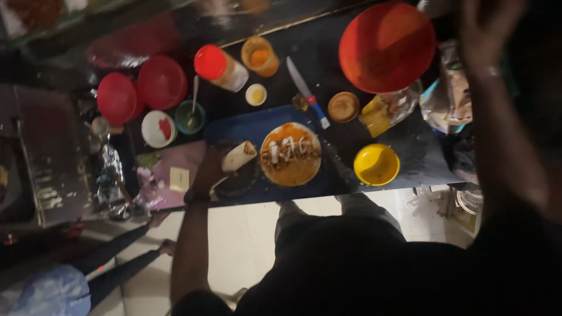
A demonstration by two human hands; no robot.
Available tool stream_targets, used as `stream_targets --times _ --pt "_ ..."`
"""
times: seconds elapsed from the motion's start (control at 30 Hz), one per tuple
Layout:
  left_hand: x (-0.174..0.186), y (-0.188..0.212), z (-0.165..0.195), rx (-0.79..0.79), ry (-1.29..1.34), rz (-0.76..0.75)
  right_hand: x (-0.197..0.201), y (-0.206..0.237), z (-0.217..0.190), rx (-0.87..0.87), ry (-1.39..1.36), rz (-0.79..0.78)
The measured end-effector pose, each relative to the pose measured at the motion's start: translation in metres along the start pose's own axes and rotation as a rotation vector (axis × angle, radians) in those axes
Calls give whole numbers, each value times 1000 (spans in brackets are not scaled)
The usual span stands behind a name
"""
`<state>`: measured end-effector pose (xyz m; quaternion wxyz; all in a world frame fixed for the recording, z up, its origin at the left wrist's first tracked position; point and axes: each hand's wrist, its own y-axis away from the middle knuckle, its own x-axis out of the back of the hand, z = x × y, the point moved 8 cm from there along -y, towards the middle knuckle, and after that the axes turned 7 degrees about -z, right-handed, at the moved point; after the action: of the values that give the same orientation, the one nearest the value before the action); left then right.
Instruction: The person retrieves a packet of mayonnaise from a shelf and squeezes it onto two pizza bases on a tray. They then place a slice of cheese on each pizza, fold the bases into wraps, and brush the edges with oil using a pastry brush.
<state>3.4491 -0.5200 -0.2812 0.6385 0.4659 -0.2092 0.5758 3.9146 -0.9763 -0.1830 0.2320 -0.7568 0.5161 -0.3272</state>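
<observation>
Our left hand (212,169) grips rolled wrap (239,157) beside topped flatbread (291,155); right hand (489,29) raised, fingers apart, holding nothing.

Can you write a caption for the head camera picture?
Left hand holds a rolled wrap beside a sauced flatbread.

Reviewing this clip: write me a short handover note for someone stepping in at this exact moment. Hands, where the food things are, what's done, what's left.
Left hand: grip closed on a rolled wrap, held over a dark plate at the left end of the blue board.
Right hand: raised at the top right, blurred; nothing visible in it.
On the board: an open flatbread spread with orange sauce, with filling and white pieces on top.
Nearby: knife above the board, yellow bowl to the right, large red bowl behind.
Done: one wrap rolled.
Left: the flatbread is still flat and unrolled.
</observation>
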Motion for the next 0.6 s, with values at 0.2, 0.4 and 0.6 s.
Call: stream_targets --times 0.2,0.4,0.6 --pt "6 6 -16 -66 263 -107 -75 111 -54 -626 -1049 192" --pt "-8 31 -57 -5 -121 -130 -151 146 -144 -610 -1218 182" --pt "-8 49 -88 -93 -41 -67 -223 155 -208 -756 -1033 163"
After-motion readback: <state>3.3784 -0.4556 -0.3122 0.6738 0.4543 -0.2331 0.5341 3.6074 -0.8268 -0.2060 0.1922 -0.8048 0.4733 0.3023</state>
